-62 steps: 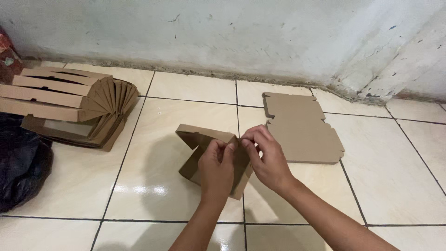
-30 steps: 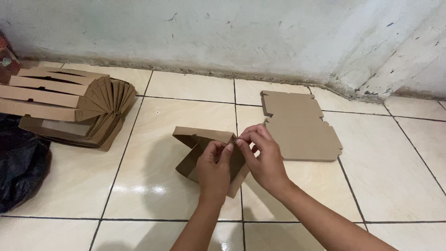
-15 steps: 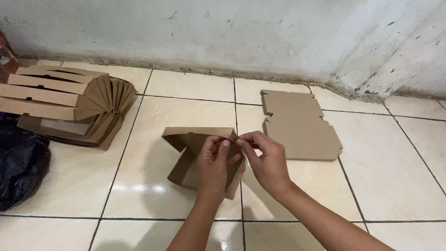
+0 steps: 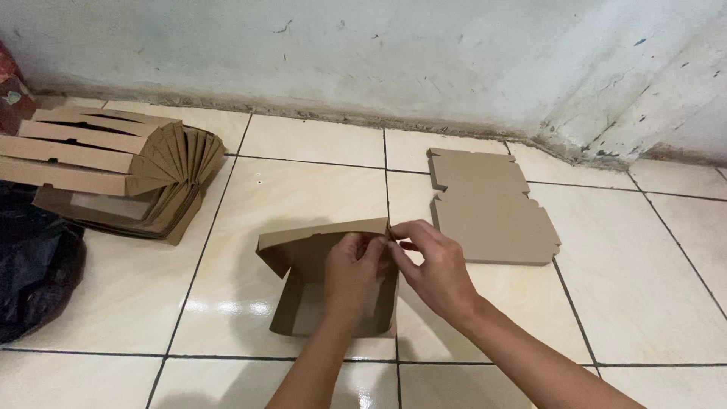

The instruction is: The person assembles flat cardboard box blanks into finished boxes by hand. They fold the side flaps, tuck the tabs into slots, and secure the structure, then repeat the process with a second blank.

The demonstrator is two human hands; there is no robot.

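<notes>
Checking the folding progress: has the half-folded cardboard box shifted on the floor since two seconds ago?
Yes. The cardboard box, held by both hands, has moved left, away from the flat cardboard blanks lying near the wall.

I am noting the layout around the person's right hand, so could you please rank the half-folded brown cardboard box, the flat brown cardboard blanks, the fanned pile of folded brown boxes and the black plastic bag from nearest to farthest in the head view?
1. Half-folded brown cardboard box: pinched by the right hand.
2. Flat brown cardboard blanks: just beyond, wall side.
3. Fanned pile of folded brown boxes: far left.
4. Black plastic bag: left edge.
</notes>
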